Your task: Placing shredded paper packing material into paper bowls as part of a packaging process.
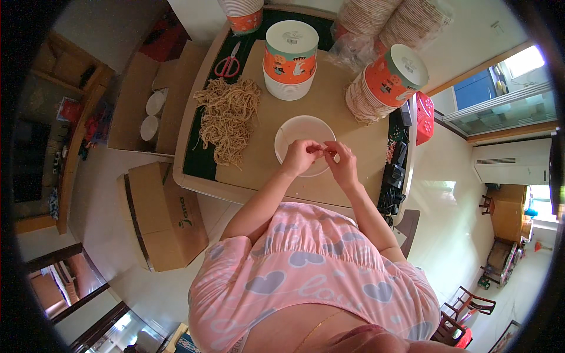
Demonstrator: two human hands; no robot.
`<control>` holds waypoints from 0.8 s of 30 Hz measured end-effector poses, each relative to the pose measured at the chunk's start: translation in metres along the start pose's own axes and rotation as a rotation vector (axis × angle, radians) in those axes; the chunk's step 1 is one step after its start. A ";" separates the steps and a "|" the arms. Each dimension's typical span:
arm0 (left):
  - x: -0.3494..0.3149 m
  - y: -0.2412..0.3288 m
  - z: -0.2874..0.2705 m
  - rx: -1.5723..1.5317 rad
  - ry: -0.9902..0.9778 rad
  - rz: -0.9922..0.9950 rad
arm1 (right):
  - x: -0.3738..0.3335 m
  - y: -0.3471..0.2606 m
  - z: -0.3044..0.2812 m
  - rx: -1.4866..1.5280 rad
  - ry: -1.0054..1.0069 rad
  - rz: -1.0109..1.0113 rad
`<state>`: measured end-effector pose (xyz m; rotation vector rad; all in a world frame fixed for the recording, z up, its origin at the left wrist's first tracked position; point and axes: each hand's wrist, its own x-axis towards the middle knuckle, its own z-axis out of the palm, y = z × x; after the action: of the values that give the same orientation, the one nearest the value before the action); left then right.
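A round white paper tub (290, 129) sits near the front of the table, its open mouth facing up. Over it my left hand (301, 156) and my right hand (344, 164) meet, fingertips pinched together. What they pinch is too small to make out; a faint thin line runs across the inside of the tub. To the left lies a loose heap of beige string (228, 117). Behind the tub stands an upside-down stack of tubs, its top one printed orange and green (289, 63). Another such stack (385, 85) leans at the right.
Red-handled scissors (227, 66) lie behind the string. More stacked tubs (242, 16) and plastic-wrapped stacks (412, 26) fill the back. Black adapters and cables (393, 179) line the right edge, near a red plastic basket (424, 117). Cardboard boxes (168, 212) stand on the floor at left.
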<state>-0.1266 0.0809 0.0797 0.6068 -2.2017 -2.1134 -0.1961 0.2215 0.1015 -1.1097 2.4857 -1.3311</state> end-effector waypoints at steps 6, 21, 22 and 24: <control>-0.001 -0.001 -0.002 0.031 0.045 0.000 | 0.000 -0.006 -0.002 0.076 0.001 0.000; -0.001 -0.007 -0.012 0.148 0.103 0.105 | -0.006 0.006 0.010 -0.071 -0.064 -0.043; -0.001 -0.007 -0.012 0.148 0.103 0.107 | -0.008 0.007 0.010 -0.072 -0.063 -0.044; -0.001 -0.008 -0.013 0.176 0.117 0.116 | -0.005 -0.011 0.005 -0.098 -0.129 0.110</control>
<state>-0.1198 0.0691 0.0732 0.5802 -2.3126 -1.7956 -0.1844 0.2174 0.1057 -1.0260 2.5007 -1.0847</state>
